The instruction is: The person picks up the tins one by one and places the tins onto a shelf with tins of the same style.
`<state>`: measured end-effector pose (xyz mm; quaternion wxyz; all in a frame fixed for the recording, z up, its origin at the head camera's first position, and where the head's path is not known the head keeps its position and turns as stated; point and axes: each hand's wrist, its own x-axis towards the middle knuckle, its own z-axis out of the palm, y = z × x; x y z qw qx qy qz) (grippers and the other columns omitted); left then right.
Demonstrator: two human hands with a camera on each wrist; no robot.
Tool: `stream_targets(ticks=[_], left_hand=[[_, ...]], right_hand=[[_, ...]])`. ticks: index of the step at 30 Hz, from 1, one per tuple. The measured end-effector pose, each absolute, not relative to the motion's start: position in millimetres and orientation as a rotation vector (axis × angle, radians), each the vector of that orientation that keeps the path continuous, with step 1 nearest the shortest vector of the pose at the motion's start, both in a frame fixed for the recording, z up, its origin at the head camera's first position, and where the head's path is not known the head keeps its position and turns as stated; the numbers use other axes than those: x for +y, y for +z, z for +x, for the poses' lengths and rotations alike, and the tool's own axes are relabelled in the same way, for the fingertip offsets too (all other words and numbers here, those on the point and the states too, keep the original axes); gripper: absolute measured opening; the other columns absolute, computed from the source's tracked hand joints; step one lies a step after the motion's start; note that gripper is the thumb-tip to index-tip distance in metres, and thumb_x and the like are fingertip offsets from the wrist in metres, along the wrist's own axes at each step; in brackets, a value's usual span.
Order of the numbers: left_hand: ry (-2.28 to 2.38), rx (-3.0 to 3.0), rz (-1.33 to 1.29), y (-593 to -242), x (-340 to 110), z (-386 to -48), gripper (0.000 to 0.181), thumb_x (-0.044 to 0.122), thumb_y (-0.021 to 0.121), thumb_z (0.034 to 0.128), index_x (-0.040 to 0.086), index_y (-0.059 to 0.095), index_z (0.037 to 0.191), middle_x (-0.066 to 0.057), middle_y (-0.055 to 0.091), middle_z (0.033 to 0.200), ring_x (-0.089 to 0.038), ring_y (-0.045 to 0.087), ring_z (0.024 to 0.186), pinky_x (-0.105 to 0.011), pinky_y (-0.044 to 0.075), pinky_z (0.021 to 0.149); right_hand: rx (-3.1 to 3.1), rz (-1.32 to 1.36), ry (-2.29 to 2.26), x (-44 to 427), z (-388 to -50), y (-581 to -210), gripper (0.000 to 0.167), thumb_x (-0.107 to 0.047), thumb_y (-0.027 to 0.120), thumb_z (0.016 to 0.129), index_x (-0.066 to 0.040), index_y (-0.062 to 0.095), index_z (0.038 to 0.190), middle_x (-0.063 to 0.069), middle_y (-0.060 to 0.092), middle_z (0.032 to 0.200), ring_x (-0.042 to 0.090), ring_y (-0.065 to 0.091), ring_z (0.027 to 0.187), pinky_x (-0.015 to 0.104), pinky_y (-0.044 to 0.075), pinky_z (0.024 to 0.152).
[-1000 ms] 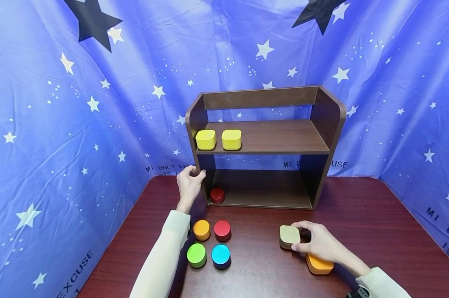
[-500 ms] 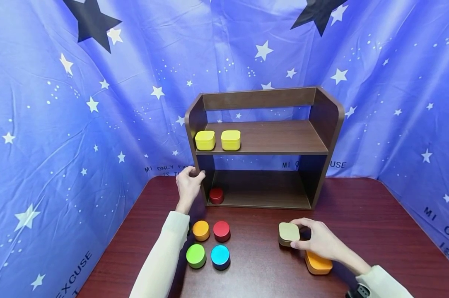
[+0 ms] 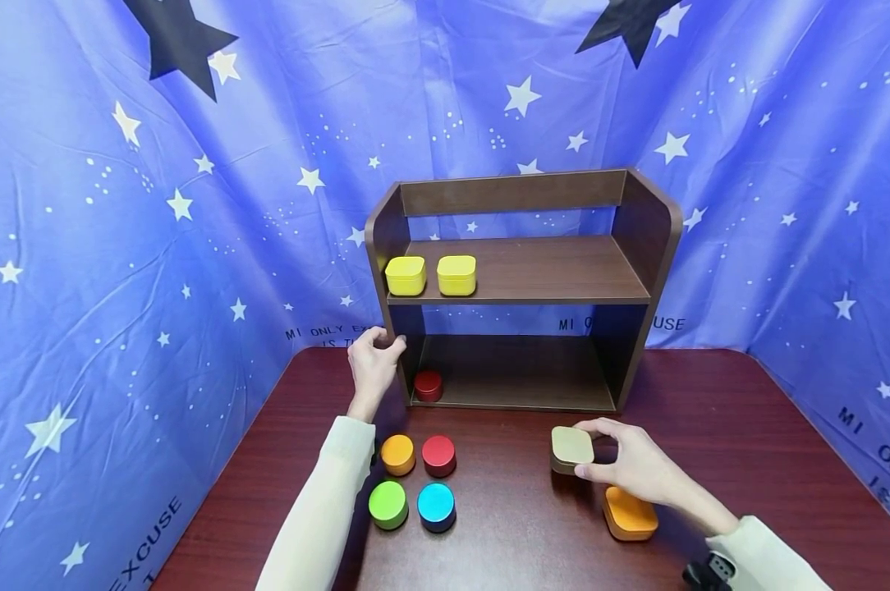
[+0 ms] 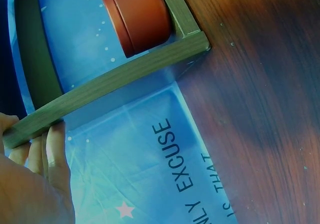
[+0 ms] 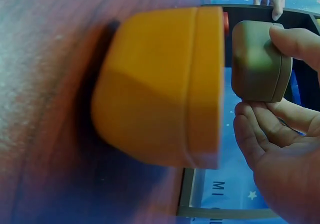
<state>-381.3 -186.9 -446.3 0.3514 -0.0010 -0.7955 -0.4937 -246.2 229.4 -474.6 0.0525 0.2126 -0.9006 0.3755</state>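
My left hand (image 3: 373,366) grips the left side panel of the brown shelf (image 3: 519,300); in the left wrist view the hand (image 4: 40,179) has its fingers behind the panel's edge (image 4: 110,82). Between thumb and fingers, my right hand (image 3: 637,464) pinches a khaki square box (image 3: 571,447). In the right wrist view this box (image 5: 257,62) sits between the thumb above and the fingers below of the hand (image 5: 285,139). An orange square box (image 3: 630,514) stands on the table just below the right hand, and looms large in the right wrist view (image 5: 160,87).
Two yellow square boxes (image 3: 406,277) (image 3: 456,276) stand on the upper shelf at the left. A dark red round tin (image 3: 428,386) is on the lower shelf. Before the shelf stand orange (image 3: 398,455), red (image 3: 439,455), green (image 3: 389,504) and blue (image 3: 436,506) round tins.
My right hand has moved a little away from me, toward the shelf, with the khaki box, leaving more of the orange box in view. The left hand keeps its grip on the panel.
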Motion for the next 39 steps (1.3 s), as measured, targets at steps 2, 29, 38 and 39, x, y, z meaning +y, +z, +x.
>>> stream_targets(ticks=[2,29,38,39], left_hand=[[-1.274,-2.060,0.002,-446.4,-186.8,-381.6,0.016,0.015,0.084,0.0853,0.003,0.075,0.081,-0.020,0.076,0.081,-0.036,0.068,0.084,-0.039,0.049,0.082],[-1.282,-2.066,0.014,-447.4,-186.1,-380.8,0.016,0.016,0.084,0.0852,0.003,0.075,0.082,-0.019,0.076,0.083,-0.035,0.068,0.083,-0.037,0.048,0.081],[-1.289,-2.072,0.020,-445.0,-185.8,-379.6,0.016,0.017,0.084,0.0857,0.003,0.076,0.083,-0.020,0.077,0.084,-0.037,0.068,0.085,-0.038,0.049,0.082],[-1.290,-2.073,0.019,-444.6,-186.0,-379.8,0.017,0.017,0.084,0.0857,0.003,0.076,0.083,-0.020,0.077,0.085,-0.037,0.068,0.085,-0.038,0.049,0.082]], right_hand=[[-2.722,0.651,1.125,228.8,-246.6,-472.1,0.052,-0.031,0.096,0.081,-0.012,0.075,0.125,-0.008,0.078,0.110,-0.005,0.064,0.100,0.026,0.055,0.090],[-2.622,0.736,1.067,217.2,-255.4,-439.9,0.051,-0.027,0.095,0.082,-0.011,0.076,0.126,-0.007,0.078,0.108,-0.003,0.063,0.098,0.024,0.053,0.091],[-2.645,0.718,1.095,216.0,-258.4,-431.7,0.052,-0.029,0.095,0.084,-0.013,0.075,0.129,-0.005,0.078,0.110,-0.002,0.064,0.099,0.030,0.055,0.091],[-2.644,0.718,1.101,215.9,-258.8,-431.0,0.052,-0.028,0.095,0.084,-0.013,0.075,0.129,-0.005,0.078,0.109,-0.003,0.064,0.098,0.029,0.055,0.091]])
